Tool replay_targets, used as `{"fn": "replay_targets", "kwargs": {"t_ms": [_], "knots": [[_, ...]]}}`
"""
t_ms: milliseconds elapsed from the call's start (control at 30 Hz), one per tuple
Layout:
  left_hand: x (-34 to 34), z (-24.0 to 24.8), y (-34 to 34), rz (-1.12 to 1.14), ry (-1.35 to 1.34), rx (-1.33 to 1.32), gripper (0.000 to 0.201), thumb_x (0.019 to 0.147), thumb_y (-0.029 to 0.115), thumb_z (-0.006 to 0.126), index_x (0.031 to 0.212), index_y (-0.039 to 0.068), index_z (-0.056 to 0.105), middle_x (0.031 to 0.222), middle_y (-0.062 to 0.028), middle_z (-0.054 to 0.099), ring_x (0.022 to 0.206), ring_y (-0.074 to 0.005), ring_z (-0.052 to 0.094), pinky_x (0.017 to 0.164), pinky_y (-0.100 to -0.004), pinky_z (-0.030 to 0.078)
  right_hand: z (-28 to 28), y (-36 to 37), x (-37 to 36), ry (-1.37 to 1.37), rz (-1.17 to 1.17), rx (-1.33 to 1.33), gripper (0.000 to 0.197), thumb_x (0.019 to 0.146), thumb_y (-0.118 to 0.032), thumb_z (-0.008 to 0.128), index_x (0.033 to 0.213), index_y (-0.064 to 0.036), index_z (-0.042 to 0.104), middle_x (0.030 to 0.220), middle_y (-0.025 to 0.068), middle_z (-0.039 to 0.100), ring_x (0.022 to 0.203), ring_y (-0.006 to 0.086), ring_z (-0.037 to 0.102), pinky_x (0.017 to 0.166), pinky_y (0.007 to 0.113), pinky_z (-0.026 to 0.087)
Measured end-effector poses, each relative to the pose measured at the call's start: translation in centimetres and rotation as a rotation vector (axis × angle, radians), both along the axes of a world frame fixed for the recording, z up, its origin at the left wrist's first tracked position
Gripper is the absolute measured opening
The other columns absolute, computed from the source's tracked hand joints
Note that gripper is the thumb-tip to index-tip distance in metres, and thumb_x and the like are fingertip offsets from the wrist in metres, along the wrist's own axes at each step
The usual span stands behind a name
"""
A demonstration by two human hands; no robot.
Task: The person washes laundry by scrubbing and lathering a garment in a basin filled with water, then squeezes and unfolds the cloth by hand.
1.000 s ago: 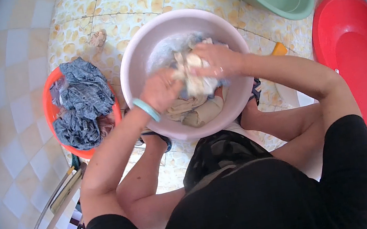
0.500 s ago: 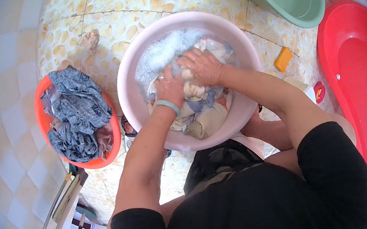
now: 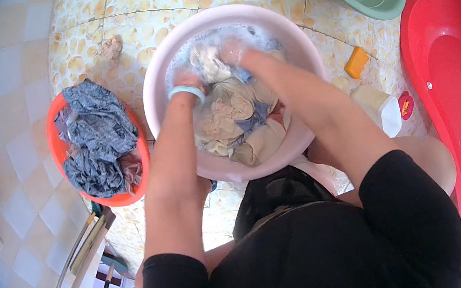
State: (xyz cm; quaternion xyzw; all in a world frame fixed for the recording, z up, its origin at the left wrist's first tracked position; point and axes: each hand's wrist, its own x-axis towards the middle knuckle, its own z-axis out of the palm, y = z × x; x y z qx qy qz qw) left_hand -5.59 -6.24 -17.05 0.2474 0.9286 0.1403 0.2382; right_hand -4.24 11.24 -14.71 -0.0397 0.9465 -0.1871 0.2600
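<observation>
"where are your hands?"

"both inside the pink tub [image 3: 315, 62]. my left hand [image 3: 188, 80] is at the left of a pale cloth [image 3: 211, 65], and my right hand [image 3: 233, 50] is at its right, toward the far side."

"have you got hold of it?"

"i can't make that out. both hands are blurred and my fingers are lost among cloth and suds [image 3: 184, 55], so clenched or loose doesn't show."

"how far along are you?"

"partway, i'd judge. the cloth is in sudsy water, and beside it, nearer me, a heap [image 3: 228, 111] of beige clothes lies wet and folded over itself. nothing in this tub looks rinsed or wrung out, so that much seems left."

"and the grey clothes [image 3: 98, 119]?"

"piled in the orange basin [image 3: 55, 137] to my left, well apart from my hands. whether they're done or waiting, i can't say. the orange block [image 3: 356, 62], perhaps soap, lies on the floor [image 3: 329, 46] to my right, untouched."
</observation>
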Motion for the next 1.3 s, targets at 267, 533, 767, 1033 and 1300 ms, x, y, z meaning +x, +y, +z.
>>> {"fn": "replay_targets", "kwargs": {"t_ms": [267, 533, 767, 1033, 1300], "knots": [[4.3, 15.3, -0.9, 0.367, -0.698, 0.467, 0.03, 0.081, 0.032, 0.048, 0.093, 0.006, 0.058, 0.063, -0.015, 0.056, 0.058, -0.0251, 0.059, 0.06, -0.038, 0.048, 11.0, 2.1, 4.3, -0.192, -0.26, -0.569, 0.034, 0.082, -0.026, 0.052, 0.111, -0.0067, 0.057, 0.106, 0.0209, 0.056, 0.099, 0.0338, 0.054, 0.086, 0.037, 0.041], [13.3, 11.3, 0.8, -0.182, -0.161, -0.099, 0.057, 0.071, 0.039, 0.061, 0.115, 0.005, 0.048, 0.112, -0.016, 0.046, 0.109, -0.033, 0.043, 0.085, -0.0497, 0.036, 7.9, 1.1, 12.3, 0.168, 0.378, -0.257, 0.068, 0.063, -0.026, 0.066, 0.126, -0.0148, 0.042, 0.122, 0.0176, 0.042, 0.114, 0.0335, 0.04, 0.079, 0.046, 0.039], [10.7, 5.4, 1.1, -0.138, -0.222, -0.272, 0.049, 0.075, 0.026, 0.057, 0.116, 0.002, 0.047, 0.109, -0.0195, 0.053, 0.102, -0.0353, 0.052, 0.082, -0.0467, 0.042, 3.0, 0.4, 7.7, -0.025, 0.475, -0.254, 0.054, 0.069, -0.013, 0.059, 0.121, -0.0144, 0.045, 0.108, 0.0146, 0.048, 0.104, 0.0325, 0.045, 0.074, 0.045, 0.044], [6.8, 4.9, 1.2, 0.258, -0.458, -0.105, 0.029, 0.078, 0.006, 0.046, 0.105, -0.004, 0.052, 0.094, -0.0296, 0.057, 0.091, -0.0426, 0.056, 0.079, -0.0487, 0.045, -1.2, -1.0, 4.4, -0.203, 0.181, -0.594, 0.038, 0.079, -0.012, 0.049, 0.117, -0.0052, 0.048, 0.098, 0.0233, 0.056, 0.088, 0.0341, 0.056, 0.076, 0.045, 0.044], [4.0, 3.0, 8.0, -0.419, -0.189, -0.149, 0.015, 0.075, 0.011, 0.055, 0.08, -0.003, 0.06, 0.076, -0.0219, 0.061, 0.074, -0.0301, 0.063, 0.067, -0.038, 0.05, -19.8, 10.2, 4.9, -0.299, 0.475, 0.006, 0.026, 0.083, -0.017, 0.041, 0.087, 0.0031, 0.056, 0.09, 0.0277, 0.056, 0.082, 0.0293, 0.057, 0.079, 0.041, 0.042]]}}
